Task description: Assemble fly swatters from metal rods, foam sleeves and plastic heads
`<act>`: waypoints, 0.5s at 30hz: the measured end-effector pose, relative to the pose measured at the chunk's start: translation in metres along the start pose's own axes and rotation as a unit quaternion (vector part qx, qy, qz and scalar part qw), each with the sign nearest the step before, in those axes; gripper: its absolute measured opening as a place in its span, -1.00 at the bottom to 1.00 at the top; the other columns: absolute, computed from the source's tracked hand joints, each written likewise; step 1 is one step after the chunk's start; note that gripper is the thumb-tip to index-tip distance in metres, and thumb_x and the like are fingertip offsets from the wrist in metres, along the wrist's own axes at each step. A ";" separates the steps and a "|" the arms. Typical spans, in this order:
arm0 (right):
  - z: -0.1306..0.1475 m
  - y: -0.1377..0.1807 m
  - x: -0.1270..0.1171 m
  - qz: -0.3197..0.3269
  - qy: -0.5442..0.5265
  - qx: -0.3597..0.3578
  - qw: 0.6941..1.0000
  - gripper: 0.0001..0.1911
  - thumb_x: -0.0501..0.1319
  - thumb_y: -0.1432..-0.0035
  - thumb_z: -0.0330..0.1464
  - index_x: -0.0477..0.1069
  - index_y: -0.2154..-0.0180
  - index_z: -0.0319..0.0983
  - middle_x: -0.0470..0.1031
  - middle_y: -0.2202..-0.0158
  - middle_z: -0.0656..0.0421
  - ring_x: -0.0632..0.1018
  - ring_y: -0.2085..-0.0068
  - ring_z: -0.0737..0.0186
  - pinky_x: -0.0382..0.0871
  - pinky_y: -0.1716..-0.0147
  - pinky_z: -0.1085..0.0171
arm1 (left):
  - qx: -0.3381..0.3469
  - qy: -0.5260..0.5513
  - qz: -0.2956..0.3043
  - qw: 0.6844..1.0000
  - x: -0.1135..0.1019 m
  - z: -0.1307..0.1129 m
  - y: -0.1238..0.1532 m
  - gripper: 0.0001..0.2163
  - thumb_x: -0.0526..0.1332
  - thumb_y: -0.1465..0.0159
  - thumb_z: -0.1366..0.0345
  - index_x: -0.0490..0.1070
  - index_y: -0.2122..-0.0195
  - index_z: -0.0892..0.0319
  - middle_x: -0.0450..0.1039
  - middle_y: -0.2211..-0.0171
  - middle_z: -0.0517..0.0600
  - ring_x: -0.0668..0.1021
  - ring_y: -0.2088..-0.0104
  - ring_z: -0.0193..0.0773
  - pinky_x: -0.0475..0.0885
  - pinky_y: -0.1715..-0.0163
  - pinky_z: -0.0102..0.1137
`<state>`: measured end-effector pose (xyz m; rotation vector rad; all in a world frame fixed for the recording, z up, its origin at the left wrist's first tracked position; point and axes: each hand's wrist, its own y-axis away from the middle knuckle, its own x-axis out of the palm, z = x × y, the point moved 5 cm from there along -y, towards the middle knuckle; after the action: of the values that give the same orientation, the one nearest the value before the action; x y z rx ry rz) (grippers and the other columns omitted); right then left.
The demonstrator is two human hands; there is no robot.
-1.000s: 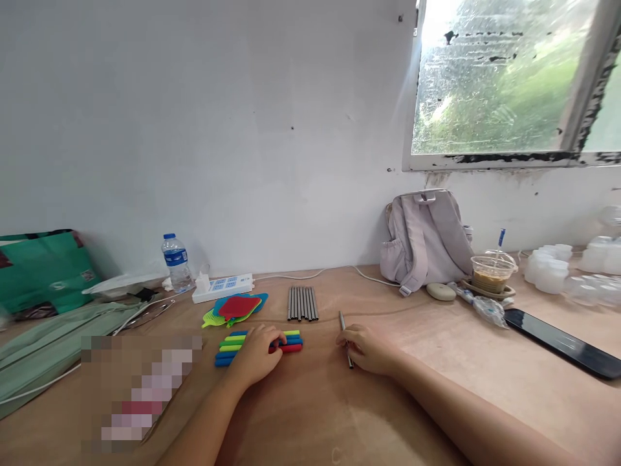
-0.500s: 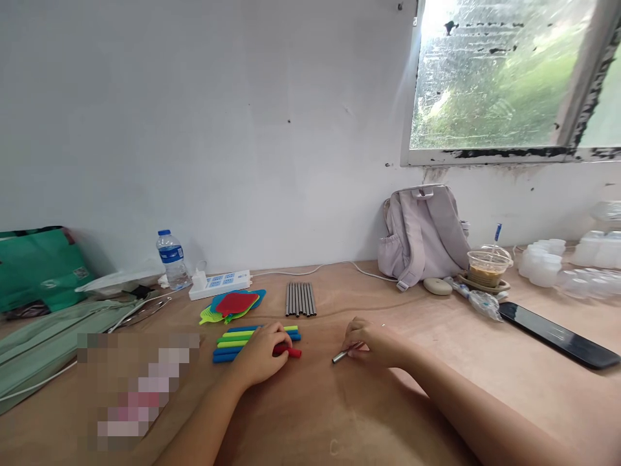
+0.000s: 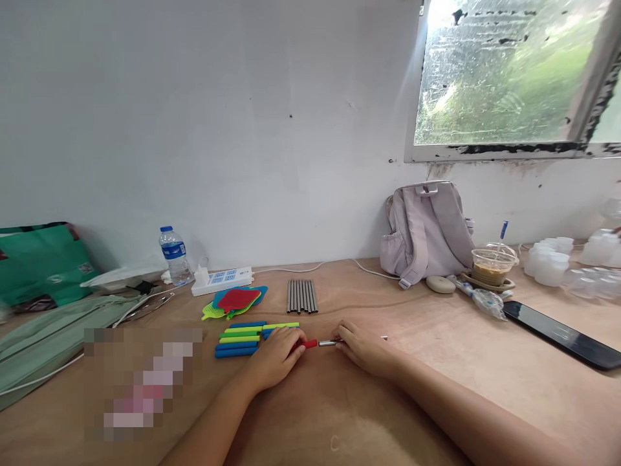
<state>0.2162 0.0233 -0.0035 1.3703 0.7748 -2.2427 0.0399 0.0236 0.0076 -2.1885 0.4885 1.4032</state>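
My left hand [image 3: 276,355] grips a short red tube [image 3: 309,344] whose end sticks out to the right. My right hand [image 3: 361,346] holds a thin metal rod [image 3: 328,342] lying level, its left tip almost touching the red tube's end. Behind my left hand lie several blue and green tubes [image 3: 242,339] in rows. A row of several more metal rods [image 3: 301,296] lies farther back on the wooden table [image 3: 315,414].
Coloured mesh heads [image 3: 235,301] lie left of the rods, with a white power strip [image 3: 222,281] and water bottle [image 3: 174,256] behind. A grey backpack [image 3: 427,232], iced drink cup [image 3: 493,266], black phone [image 3: 563,335] and white containers [image 3: 553,264] stand right. Green cloth [image 3: 43,336] lies left.
My left hand drew the red tube out of the pile and moved it right. My right hand turned the metal rod from pointing away to level and brought its tip to the tube.
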 end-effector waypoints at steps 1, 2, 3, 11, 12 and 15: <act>0.000 0.000 0.000 0.001 -0.002 0.002 1.000 -0.82 -0.04 -0.21 -0.41 0.25 0.16 -0.22 0.33 0.15 0.09 0.42 0.19 0.23 0.28 0.20 0.25 | -0.001 0.002 0.002 1.000 0.000 -0.001 0.000 -0.82 -0.06 -0.25 0.24 0.31 0.30 0.09 0.40 0.25 -0.04 0.39 0.20 -0.20 0.24 0.21 -0.33; 0.000 0.000 -0.001 0.003 -0.005 0.003 1.000 -0.82 -0.04 -0.21 -0.41 0.25 0.16 -0.22 0.33 0.15 0.09 0.42 0.18 0.23 0.28 0.19 0.25 | -0.001 0.004 0.005 1.000 0.000 -0.001 0.001 -0.81 -0.06 -0.25 0.24 0.31 0.29 0.09 0.40 0.24 -0.04 0.39 0.20 -0.20 0.24 0.21 -0.33; 0.000 0.000 -0.001 0.003 -0.008 0.004 1.000 -0.82 -0.04 -0.21 -0.42 0.25 0.16 -0.22 0.33 0.15 0.09 0.41 0.18 0.23 0.28 0.18 0.25 | -0.001 0.006 0.009 1.000 -0.001 -0.002 0.001 -0.81 -0.06 -0.25 0.23 0.31 0.28 0.09 0.40 0.23 -0.04 0.39 0.20 -0.21 0.25 0.21 -0.34; 0.000 -0.001 0.000 0.003 -0.021 -0.017 1.000 -0.81 -0.02 -0.19 -0.43 0.26 0.16 -0.22 0.33 0.16 0.10 0.41 0.18 0.23 0.29 0.18 0.26 | 0.001 0.012 0.034 0.999 0.000 -0.007 0.002 -0.80 -0.06 -0.24 0.22 0.32 0.26 0.10 0.39 0.20 -0.02 0.39 0.20 -0.19 0.26 0.23 -0.34; 0.001 -0.001 -0.001 0.002 -0.025 -0.024 0.999 -0.81 -0.02 -0.19 -0.43 0.27 0.15 -0.21 0.33 0.16 0.10 0.41 0.18 0.24 0.29 0.19 0.27 | 0.003 0.011 0.032 0.999 -0.001 -0.008 0.002 -0.79 -0.06 -0.25 0.22 0.32 0.25 0.10 0.40 0.21 -0.02 0.40 0.20 -0.19 0.26 0.23 -0.35; 0.004 0.000 -0.003 -0.002 -0.021 -0.040 0.999 -0.78 -0.02 -0.20 -0.42 0.29 0.12 -0.20 0.34 0.16 0.09 0.42 0.18 0.24 0.29 0.20 0.28 | 0.013 0.014 0.027 0.999 -0.002 -0.010 0.002 -0.78 -0.06 -0.25 0.22 0.33 0.23 0.09 0.41 0.23 -0.03 0.42 0.23 -0.21 0.25 0.26 -0.37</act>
<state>0.2151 0.0211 0.0001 1.2816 0.8451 -2.2107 0.0450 0.0166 0.0128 -2.1921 0.5751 1.3886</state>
